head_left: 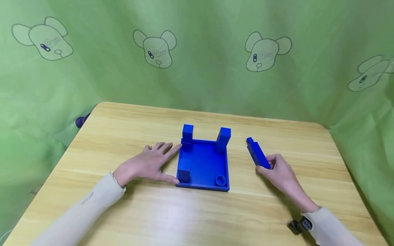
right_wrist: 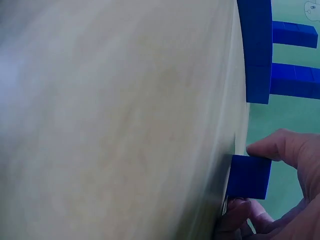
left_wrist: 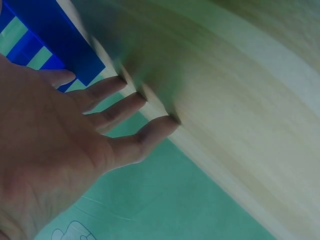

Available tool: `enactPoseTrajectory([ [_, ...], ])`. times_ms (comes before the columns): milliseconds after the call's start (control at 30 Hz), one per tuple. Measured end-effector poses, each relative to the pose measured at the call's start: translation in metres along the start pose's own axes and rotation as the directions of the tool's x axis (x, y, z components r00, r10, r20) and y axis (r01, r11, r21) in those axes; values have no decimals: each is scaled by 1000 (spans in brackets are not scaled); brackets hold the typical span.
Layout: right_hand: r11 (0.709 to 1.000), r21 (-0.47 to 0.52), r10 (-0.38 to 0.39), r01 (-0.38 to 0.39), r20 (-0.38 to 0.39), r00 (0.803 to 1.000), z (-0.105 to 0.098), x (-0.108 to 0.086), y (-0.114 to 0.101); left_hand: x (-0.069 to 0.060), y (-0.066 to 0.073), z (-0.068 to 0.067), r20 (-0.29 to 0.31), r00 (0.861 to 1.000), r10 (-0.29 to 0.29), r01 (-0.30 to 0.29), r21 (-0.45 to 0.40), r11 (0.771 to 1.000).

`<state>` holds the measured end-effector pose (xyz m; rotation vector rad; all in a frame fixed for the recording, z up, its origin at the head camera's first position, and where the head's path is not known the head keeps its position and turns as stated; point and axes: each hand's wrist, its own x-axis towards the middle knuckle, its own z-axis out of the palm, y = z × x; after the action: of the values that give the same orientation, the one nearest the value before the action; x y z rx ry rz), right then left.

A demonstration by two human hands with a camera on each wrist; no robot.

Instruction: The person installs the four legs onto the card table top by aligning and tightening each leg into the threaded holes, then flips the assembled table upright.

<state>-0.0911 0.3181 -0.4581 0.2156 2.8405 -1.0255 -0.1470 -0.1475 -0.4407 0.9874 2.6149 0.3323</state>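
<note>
1. Evidently, steadying came first: the left hand [head_left: 150,165] lay with fingers spread wide beside the blue square tray [head_left: 201,162], index fingertip at its far-left corner and thumb at its near-left corner. That broad brace looked well suited to resisting twist, provided it pressed evenly.

2. The right hand [head_left: 281,174] pinched the plain end of a loose blue square-section post [head_left: 258,154], to the right of the tray and apart from it. The threaded neck [head_left: 249,140] was uncovered and pointed away from the person, slightly left; whether the post touched the wooden table [head_left: 172,218] could not be told.

3. The ring-shaped socket [head_left: 220,185], seemingly threaded, faced upward in the near-right corner, while the far-left post [head_left: 187,134], far-right post [head_left: 224,137] and near-left post [head_left: 184,172] stood upright in the others.

4. Good fitting probably called for turning the post neck-down and holding it plumb above the socket before any rotation, since a slanted start risked crossed threads.

5. A light grip on the plain end suited that turn, leaving the neck clear to see; short twists with regrips seemed wiser than one forced wrench.

6. Finally, lining up its flat faces with the tray's rim would have made a sensible check.
</note>
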Motion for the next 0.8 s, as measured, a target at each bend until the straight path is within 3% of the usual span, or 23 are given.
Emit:
enactPoseTrajectory([
  [300, 1000, 6, -19, 20, -157, 987, -1, -4, -4, -1, 0, 0, -12, 1000, 5, -5, 8, 1000],
  [600, 990, 142, 23, 15, -260, 965, -4, -10, -14, -1, 1, -1, -12, 1000, 4, -4, 10, 1000],
  [800, 944, 326, 71, 40, -321, 945, -2, -8, -19, -2, 0, 0, -16, 1000, 5, -5, 13, 1000],
])
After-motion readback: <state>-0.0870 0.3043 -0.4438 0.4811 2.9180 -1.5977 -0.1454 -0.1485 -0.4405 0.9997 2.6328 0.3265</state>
